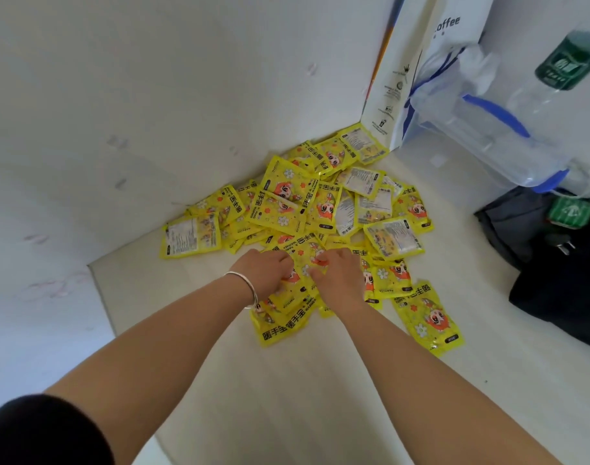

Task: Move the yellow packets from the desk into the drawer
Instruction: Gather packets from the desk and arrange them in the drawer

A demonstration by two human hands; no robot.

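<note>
Both hands, left hand [266, 270] and right hand [337, 273], are closing on yellow packets [307, 263] at the heap's 6 o'clock edge on the desk [287, 397]; gathering several flat is seeming wiser; no drawer is showing

A heap of yellow packets [307, 209] lies on the white table [287, 380] against the wall. Both hands, left hand [265, 273] with a silver bangle [245, 290] and right hand [339, 276], press onto one packet [303, 263] at the heap's near edge. A clear plastic bottle [508, 129] lies to the right beside a white paper bag [421, 62].
</note>
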